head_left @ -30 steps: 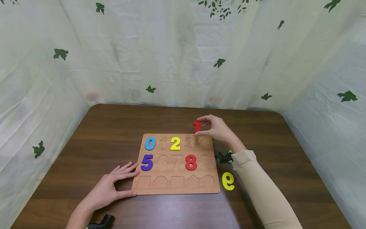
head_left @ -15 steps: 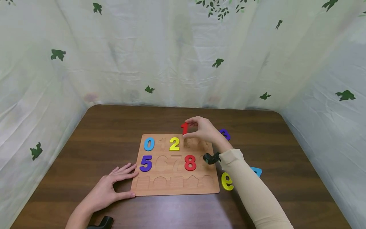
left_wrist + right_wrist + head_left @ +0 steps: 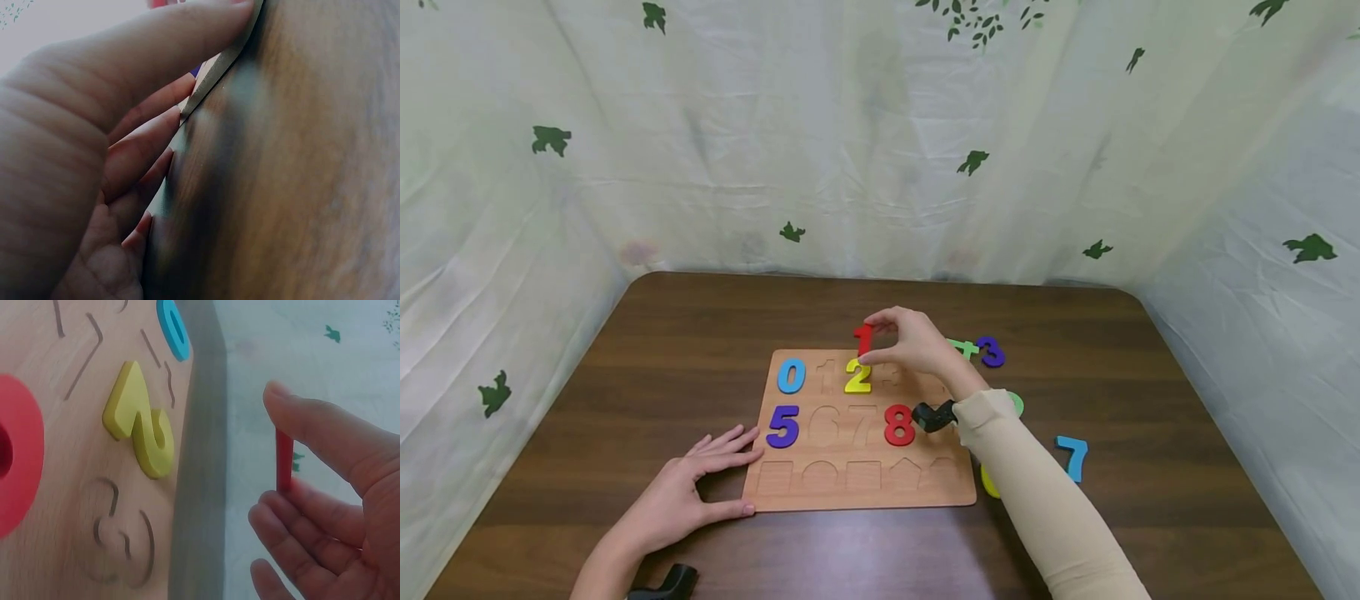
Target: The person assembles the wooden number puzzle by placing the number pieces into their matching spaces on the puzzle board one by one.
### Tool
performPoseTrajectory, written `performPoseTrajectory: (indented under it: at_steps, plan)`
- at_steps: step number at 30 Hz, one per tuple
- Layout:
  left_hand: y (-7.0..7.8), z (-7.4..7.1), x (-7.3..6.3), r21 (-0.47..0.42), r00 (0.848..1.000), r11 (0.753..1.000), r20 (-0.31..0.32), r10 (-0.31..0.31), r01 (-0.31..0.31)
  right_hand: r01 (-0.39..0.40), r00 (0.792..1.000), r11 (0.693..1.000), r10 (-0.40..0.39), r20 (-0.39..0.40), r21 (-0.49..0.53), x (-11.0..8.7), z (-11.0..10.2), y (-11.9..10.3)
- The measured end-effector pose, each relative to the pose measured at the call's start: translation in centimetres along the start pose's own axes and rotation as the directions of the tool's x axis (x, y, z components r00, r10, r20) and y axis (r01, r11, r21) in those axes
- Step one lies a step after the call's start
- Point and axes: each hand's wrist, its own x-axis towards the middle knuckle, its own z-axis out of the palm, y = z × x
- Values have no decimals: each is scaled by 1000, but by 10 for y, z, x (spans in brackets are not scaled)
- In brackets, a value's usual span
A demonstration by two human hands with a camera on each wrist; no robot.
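A red number 1 [image 3: 864, 339] is pinched between the thumb and fingers of my right hand [image 3: 913, 343], held above the far edge of a wooden number board [image 3: 865, 492]. In the right wrist view the red piece [image 3: 284, 459] shows edge-on between thumb and fingertips. On the board sit a blue 0 [image 3: 792, 377], a yellow 2 [image 3: 858, 382], a purple 5 [image 3: 783, 427] and a red 8 [image 3: 899, 425]. With fingers spread, my left hand [image 3: 688, 483] touches the board's left edge; the left wrist view shows its thumb [image 3: 144, 50] and fingertips along that edge.
Right of the board lie a purple 3 [image 3: 991, 352], a green 4 [image 3: 964, 347], a blue 7 [image 3: 1072, 457], a green piece [image 3: 1016, 403] and a yellow piece [image 3: 989, 483], the last two partly hidden by my right sleeve [image 3: 1045, 492]. A curtain [image 3: 880, 167] hangs behind the table [image 3: 737, 308].
My right hand has moved left with the red 1, from the board's far right corner to above the yellow 2. The pieces behind the arm have come into view. My left hand stays in place.
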Motion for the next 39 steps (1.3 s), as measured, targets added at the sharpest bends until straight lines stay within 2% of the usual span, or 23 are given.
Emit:
performPoseTrajectory:
  at_steps: [14,39]
  plan:
    - [0,0,0,-3,1000,1000,0,7,-7,-7,1000,1000,7,13,-21,11,19,-12]
    - [1,-1,0,-13,1000,1000,13,-12,13,-26,993,998,32,110,-51,21,56,-17]
